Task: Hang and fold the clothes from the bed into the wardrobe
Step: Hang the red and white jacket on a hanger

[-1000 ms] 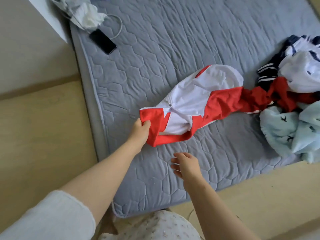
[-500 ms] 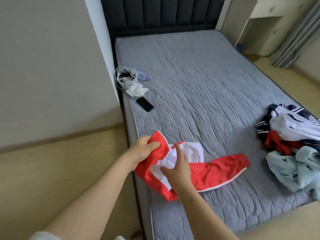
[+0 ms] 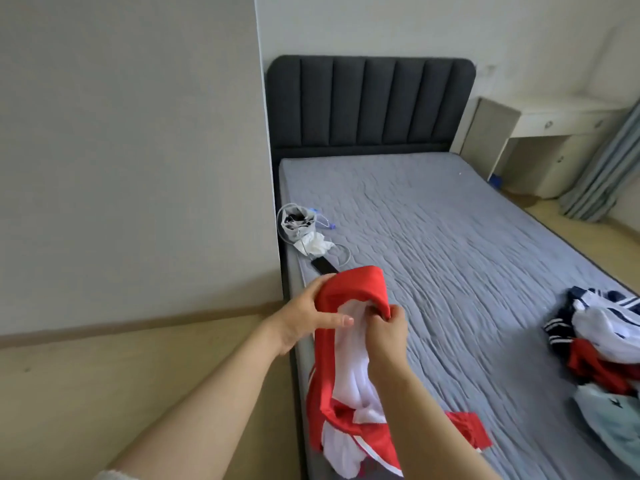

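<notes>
Over the bed (image 3: 450, 271) edge, left hand (image 3: 301, 322), right hand (image 3: 386, 336) grip jacket (image 3: 349, 285) (pile (image 3: 602, 341) apart)

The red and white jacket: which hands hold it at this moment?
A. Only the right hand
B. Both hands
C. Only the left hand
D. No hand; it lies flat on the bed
B: the left hand grips the red upper edge of the red and white jacket, and the right hand pinches the same edge beside it.
</notes>
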Motion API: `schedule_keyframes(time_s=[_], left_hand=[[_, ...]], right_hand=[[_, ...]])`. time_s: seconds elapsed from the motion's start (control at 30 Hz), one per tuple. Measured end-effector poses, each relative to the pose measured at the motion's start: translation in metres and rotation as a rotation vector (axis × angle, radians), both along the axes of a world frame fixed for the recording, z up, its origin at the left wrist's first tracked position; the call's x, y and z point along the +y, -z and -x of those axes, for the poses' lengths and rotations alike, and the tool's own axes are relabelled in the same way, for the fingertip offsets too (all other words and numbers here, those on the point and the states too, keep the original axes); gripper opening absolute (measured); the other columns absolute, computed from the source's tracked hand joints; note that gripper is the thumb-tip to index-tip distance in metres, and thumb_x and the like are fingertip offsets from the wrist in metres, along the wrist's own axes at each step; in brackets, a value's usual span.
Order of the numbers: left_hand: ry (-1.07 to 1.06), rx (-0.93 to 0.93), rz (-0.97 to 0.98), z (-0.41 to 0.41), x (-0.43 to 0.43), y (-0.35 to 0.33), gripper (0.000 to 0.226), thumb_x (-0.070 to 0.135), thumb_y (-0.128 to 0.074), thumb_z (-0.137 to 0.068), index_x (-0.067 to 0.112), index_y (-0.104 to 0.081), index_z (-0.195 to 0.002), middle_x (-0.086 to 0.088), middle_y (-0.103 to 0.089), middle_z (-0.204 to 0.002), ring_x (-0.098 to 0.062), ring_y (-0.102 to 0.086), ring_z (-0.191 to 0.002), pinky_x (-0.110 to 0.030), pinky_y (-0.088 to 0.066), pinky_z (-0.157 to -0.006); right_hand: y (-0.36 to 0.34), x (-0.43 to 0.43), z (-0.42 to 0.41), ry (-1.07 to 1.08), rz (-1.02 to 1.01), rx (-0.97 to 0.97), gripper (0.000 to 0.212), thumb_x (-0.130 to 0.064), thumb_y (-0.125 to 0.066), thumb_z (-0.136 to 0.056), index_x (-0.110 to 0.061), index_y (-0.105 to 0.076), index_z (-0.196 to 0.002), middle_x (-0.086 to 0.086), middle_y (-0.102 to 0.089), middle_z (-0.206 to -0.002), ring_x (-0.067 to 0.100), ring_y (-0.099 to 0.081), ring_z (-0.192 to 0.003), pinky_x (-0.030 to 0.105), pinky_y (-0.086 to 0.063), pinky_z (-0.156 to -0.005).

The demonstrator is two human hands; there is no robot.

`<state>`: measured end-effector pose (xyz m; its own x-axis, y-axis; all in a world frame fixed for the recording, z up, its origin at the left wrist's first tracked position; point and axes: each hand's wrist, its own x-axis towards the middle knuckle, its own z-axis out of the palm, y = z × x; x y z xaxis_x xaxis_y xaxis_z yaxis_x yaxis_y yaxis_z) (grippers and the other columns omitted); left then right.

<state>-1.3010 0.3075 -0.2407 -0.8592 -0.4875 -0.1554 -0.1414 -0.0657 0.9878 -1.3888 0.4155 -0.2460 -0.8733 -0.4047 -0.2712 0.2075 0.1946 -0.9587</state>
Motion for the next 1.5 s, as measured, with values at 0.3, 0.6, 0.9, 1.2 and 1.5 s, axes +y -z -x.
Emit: schedule_keyframes(time_s=[0.3, 0.6, 0.9, 1.2, 1.5], left_hand=[[-0.454, -0.236, 0.127, 0.029, 0.018, 0.023, 0.018, 0.014, -0.046, -0.094, 0.014, -0.063, -0.1, -0.013, -0.068, -0.103, -0.029, -0.063, -0.097, -0.04, -0.05, -0.089], [-0.266, -0.104, 0.908, 0.04, 0.018, -0.045, 0.024, 0.008, -0.053, -0.084, 0.018, -0.069, -0.099, 0.0, -0.071, -0.096, -0.015, -0.059, -0.089, -0.015, -0.034, -0.069], [-0.301, -0.354, 0.83, -0.002, 0.024, -0.036, 0.026, 0.007, -0.058, -0.073, 0.029, -0.064, -0.085, 0.01, -0.061, -0.077, -0.015, -0.058, -0.075, -0.022, -0.046, -0.064], [-1.042, -0.727, 0.501, -0.107, 0.035, 0.017, 0.032, 0.01, -0.044, -0.083, 0.026, -0.062, -0.105, -0.006, -0.054, -0.104, -0.028, -0.055, -0.096, -0.026, -0.036, -0.07], [-1.522, -0.415, 0.26, -0.235, 0.014, -0.011, 0.022, 0.006, -0.044, -0.08, 0.025, -0.056, -0.08, 0.003, -0.06, -0.08, -0.025, -0.057, -0.08, -0.029, -0.043, -0.066]], right_hand=[[-0.027, 0.009, 0.032, 0.092, 0.096, -0.013, 0.02, -0.001, -0.044, -0.086, -0.015, -0.039, -0.073, 0.005, -0.042, -0.07, 0.018, -0.038, -0.063, 0.032, -0.034, -0.062], [-0.023, 0.023, 0.036, -0.114, -0.32, 0.531, 0.081, -0.009, -0.067, -0.075, -0.024, -0.029, -0.144, 0.007, -0.035, -0.145, 0.031, -0.036, -0.129, 0.037, -0.028, -0.103], [-0.011, 0.013, 0.023, -0.342, -0.135, 0.414, 0.03, 0.0, -0.044, -0.085, -0.026, -0.059, -0.09, -0.015, -0.056, -0.072, 0.014, -0.053, -0.074, 0.016, -0.034, -0.055], [-0.002, -0.004, -0.041, -0.516, 0.011, 0.395, 0.047, 0.01, -0.04, -0.074, -0.033, -0.059, -0.081, -0.014, -0.06, -0.069, 0.001, -0.053, -0.064, 0.005, -0.037, -0.055], [-0.015, -0.062, -0.153, -0.646, 0.088, 0.591, 0.038, 0.013, -0.049, -0.073, -0.007, -0.071, -0.097, 0.001, -0.047, -0.086, 0.015, -0.046, -0.077, 0.013, -0.029, -0.064]])
